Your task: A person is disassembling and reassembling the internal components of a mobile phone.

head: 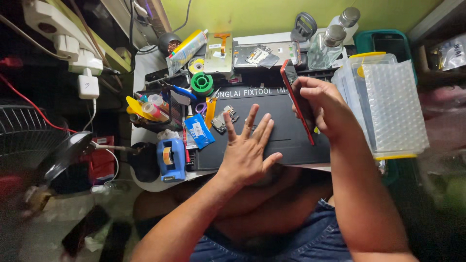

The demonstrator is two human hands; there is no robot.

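Right hand [323, 109] grips a red phone [296, 99] on edge, right of centre, tilted upright over the black mat [291, 140]. Left hand [247, 150] lies open, fingers spread, flat on the mat, likely steadying it. Small circuit board [224, 119] just beside.

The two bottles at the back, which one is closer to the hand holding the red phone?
The front bottle, clear with a grey cap, stands nearer the right hand; the other bottle stands behind it, by the wall.

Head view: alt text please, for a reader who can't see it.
The right hand holds a red phone on edge over a dark work mat, while the left hand hovers open with spread fingers. Tools, tape and bottles crowd the bench behind.
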